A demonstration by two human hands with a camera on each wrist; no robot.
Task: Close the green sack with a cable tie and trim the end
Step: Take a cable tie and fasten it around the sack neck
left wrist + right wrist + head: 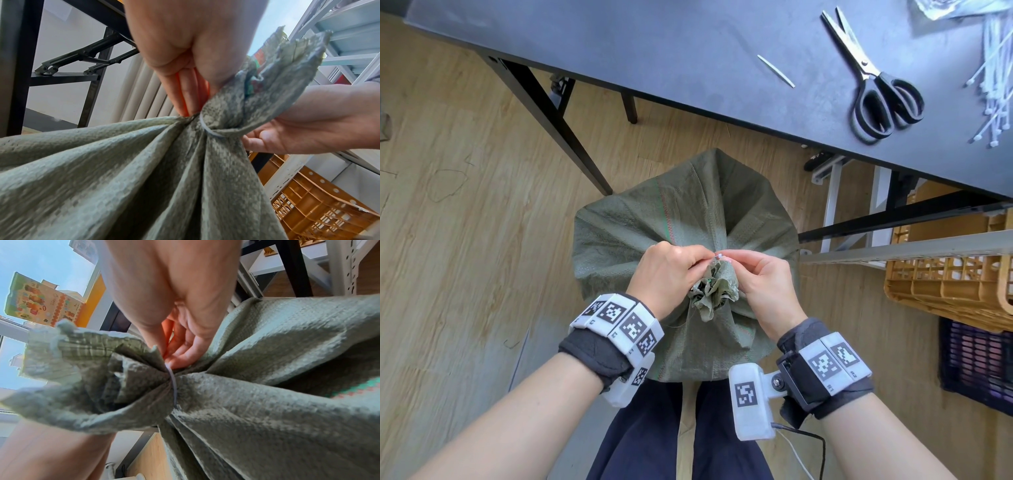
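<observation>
The green sack point(688, 219) stands on the floor in front of me, its neck gathered into a ruffled tuft point(714, 291). A thin white cable tie point(207, 128) is cinched round the neck; its small head point(717, 256) shows on the far side. My left hand point(700, 260) pinches the tie at the neck from the left with curled fingers point(189, 97). From the right, my right hand point(731, 257) pinches it with thumb and forefinger, fingertips point(180, 355) at the band point(173, 386). No loose tail of the tie shows. Black-handled scissors point(876, 92) lie on the dark table point(654, 51).
A short white strip point(775, 70) lies on the table left of the scissors, and a bundle of white cable ties point(996, 75) sits at the right edge. Black table legs point(558, 126) stand behind the sack. An orange crate point(945, 284) and a dark crate point(976, 363) sit to the right.
</observation>
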